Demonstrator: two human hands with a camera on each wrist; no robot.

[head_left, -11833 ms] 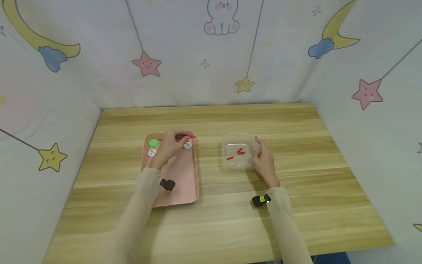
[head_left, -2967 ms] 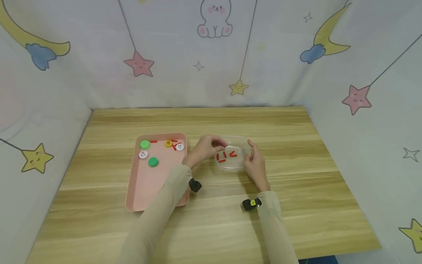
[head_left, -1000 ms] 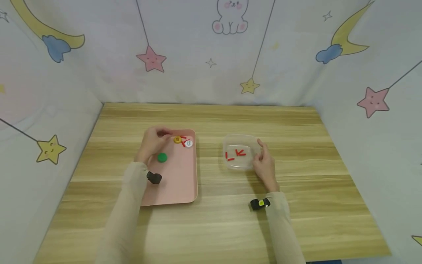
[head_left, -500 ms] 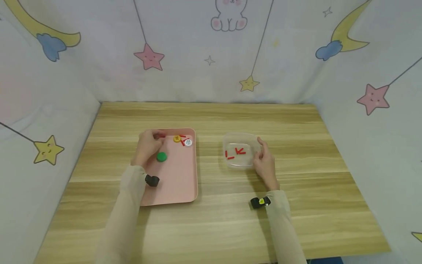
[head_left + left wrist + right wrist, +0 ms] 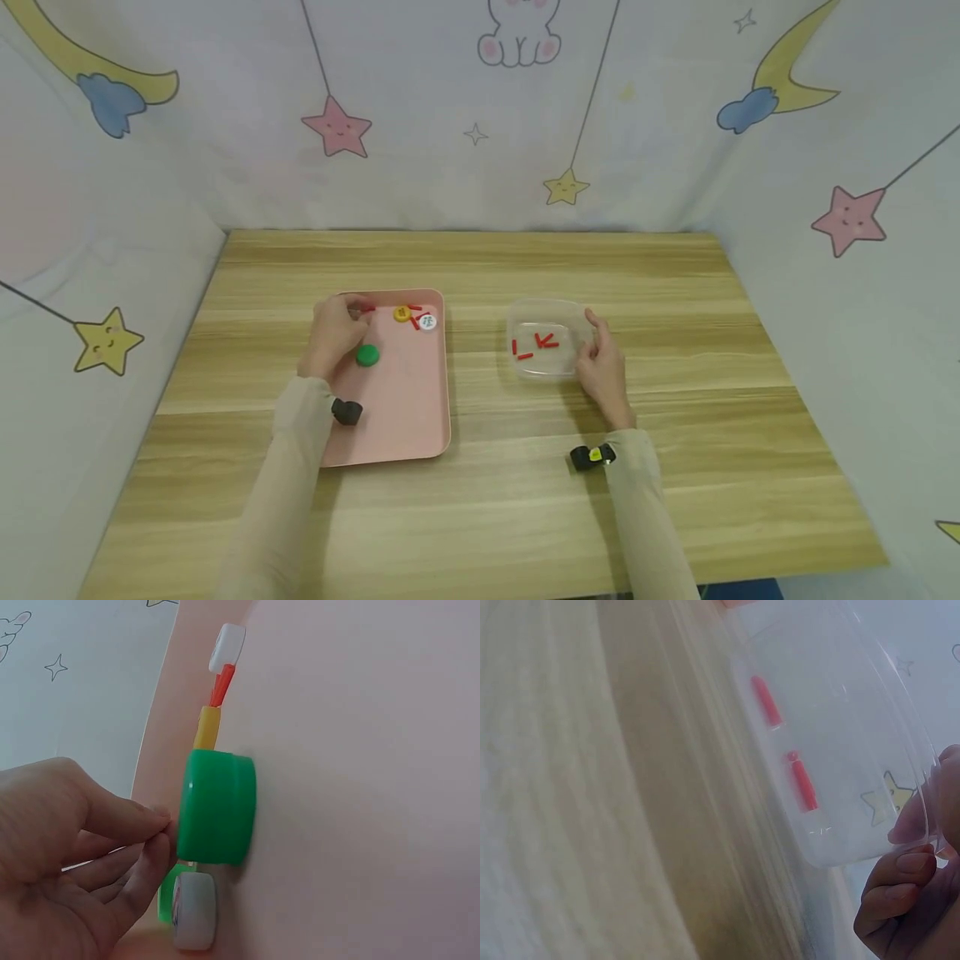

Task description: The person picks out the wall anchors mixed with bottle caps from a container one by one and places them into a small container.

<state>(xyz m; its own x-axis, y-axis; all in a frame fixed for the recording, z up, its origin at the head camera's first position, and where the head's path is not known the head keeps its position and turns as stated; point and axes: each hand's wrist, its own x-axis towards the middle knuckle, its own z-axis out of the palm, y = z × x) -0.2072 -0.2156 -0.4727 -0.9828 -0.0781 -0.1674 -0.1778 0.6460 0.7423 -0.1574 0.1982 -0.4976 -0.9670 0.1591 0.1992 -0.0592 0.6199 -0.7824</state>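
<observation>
My left hand [image 5: 335, 332] is over the far left of the pink tray [image 5: 393, 417], thumb and index fingertips pinched at a small red stick [image 5: 367, 308]; the left wrist view hides that stick behind a dark green bottle cap [image 5: 214, 808]. A white cap [image 5: 196, 911] and a light green cap [image 5: 169, 900] are just below the fingers there. Farther right in the tray are a yellow cap [image 5: 402, 313], another white cap [image 5: 427, 322] and several red sticks. My right hand [image 5: 602, 371] grips the rim of a clear plastic container [image 5: 547, 375], which holds several red sticks [image 5: 802, 784].
Tray and container stand apart on a wood-grain table [image 5: 480, 500]. A printed cloth wall [image 5: 420, 192] closes off the back and both sides. Black wrist cameras [image 5: 347, 412] are strapped to both forearms.
Three seconds ago my left hand was over the container; it has gone back left to the tray's red stick. The container holds more red sticks than at first. My right hand stays on its rim.
</observation>
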